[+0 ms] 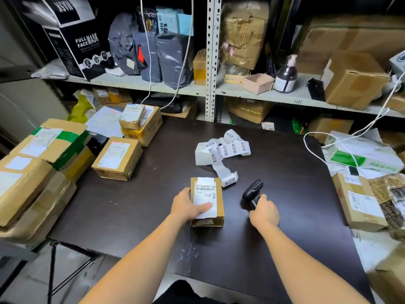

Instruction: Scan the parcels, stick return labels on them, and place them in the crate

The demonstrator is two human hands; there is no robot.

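I see bright, even light from above. The dark tabletop [285, 216] carries a pale sheen near its front edge; shadows are soft. The parcel [220, 205] at centre is sharp, the black box [65, 29] top left smeared. The wide lens bows the shelf [285, 98] toward the edges.

Dark brown, near black, for the bench [295, 205]. Tan with a white, black-barcoded sticker [203, 194] for the parcel [219, 201]. White with repeating black characters on the label strip [221, 152]. Black for the scanner [252, 190]. Green bands across a tan box [65, 126].
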